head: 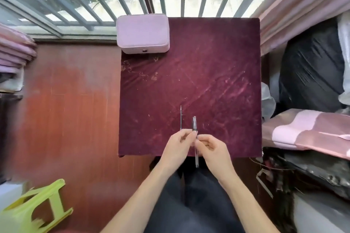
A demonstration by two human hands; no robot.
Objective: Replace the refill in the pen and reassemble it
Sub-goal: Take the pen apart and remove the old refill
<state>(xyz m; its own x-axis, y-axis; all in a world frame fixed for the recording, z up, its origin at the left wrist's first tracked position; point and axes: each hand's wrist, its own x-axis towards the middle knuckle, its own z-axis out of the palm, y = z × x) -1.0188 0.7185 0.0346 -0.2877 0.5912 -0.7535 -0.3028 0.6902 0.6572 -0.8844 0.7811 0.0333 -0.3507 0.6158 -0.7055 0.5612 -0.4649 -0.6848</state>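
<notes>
A clear pen (196, 157) with a dark far end (194, 124) is held over the near edge of the maroon cloth-covered table (217, 81), pointing away from me. My left hand (177, 145) pinches it from the left just below the dark section. From the right, my right hand (213, 146) grips the barrel, and the clear tail sticks out toward my lap. A thin refill (181, 117) lies on the cloth just left of the pen, its near end by my left fingertips. Whether another refill is inside the barrel is not visible.
A closed pink case (143, 33) sits at the table's far left corner by the barred window. A green plastic stool (32, 208) lies tipped on the wooden floor at the lower left. Folded fabric and dark bags crowd the right side (310, 132).
</notes>
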